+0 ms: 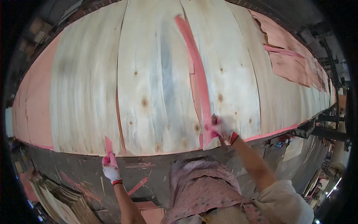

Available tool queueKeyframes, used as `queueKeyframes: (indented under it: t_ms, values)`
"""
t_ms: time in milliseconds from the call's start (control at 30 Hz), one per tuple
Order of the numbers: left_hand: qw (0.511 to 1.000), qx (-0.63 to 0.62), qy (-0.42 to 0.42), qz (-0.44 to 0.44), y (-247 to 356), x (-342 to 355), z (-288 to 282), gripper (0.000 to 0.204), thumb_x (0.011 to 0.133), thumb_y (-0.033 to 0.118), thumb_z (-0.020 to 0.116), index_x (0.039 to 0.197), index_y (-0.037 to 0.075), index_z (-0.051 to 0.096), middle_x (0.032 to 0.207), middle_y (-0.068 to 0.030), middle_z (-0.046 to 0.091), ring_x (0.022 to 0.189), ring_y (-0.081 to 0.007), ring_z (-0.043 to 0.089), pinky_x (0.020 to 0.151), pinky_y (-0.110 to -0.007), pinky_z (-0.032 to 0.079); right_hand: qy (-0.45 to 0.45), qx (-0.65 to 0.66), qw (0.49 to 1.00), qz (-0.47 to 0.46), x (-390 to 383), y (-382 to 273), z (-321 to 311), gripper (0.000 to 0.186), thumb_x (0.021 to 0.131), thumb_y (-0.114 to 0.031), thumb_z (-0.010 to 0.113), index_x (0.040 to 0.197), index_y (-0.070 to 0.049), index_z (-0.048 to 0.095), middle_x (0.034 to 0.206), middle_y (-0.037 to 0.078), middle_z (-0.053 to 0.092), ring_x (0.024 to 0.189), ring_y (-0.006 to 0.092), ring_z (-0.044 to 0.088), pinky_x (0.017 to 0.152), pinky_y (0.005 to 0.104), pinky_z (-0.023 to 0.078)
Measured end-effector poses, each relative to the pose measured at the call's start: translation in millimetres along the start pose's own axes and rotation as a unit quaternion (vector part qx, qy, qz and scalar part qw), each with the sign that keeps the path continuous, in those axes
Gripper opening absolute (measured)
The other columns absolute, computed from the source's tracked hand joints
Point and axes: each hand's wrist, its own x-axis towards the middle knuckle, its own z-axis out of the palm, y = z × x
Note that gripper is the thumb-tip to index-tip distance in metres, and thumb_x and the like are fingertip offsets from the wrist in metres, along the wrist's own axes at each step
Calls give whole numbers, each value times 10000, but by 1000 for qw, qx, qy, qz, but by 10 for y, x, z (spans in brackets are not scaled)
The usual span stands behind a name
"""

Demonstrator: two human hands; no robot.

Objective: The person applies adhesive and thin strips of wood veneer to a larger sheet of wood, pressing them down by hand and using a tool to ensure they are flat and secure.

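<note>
Blur softens the pink-stained, white-gloved right hand (224,133), right of centre. The lower edge crops the bare left forearm (126,203).

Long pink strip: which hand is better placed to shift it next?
Likely the right hand, at the near end of the long pink strip; the left hand is farther left, holding a short pink piece.

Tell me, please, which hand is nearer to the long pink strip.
Right: the right hand is at the near end of the long pink strip; the left hand is off to its left, with a short pink piece.
</note>
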Motion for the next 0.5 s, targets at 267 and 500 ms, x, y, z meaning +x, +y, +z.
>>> queueKeyframes:
  t_ms: [267,500]
  values:
    - [960,54,-141,236,1424,-484,1169,445,744,412,721,990,75,567,751,-68,605,718,-261,594,668,-388,488,5,126,987,-99,190,696,178,345,829,-73,664,1118,-47,478,845,6,604,654,66,565,454,224,427]
    - [907,143,-135,373,2481,-634,1989,372,789,381,677,937,51,591,691,-45,586,665,-188,583,607,-330,451,-43,114,990,-66,182,250,116,319,785,-72,717,1050,-41,542,768,8,607,523,67,501,424,232,391]
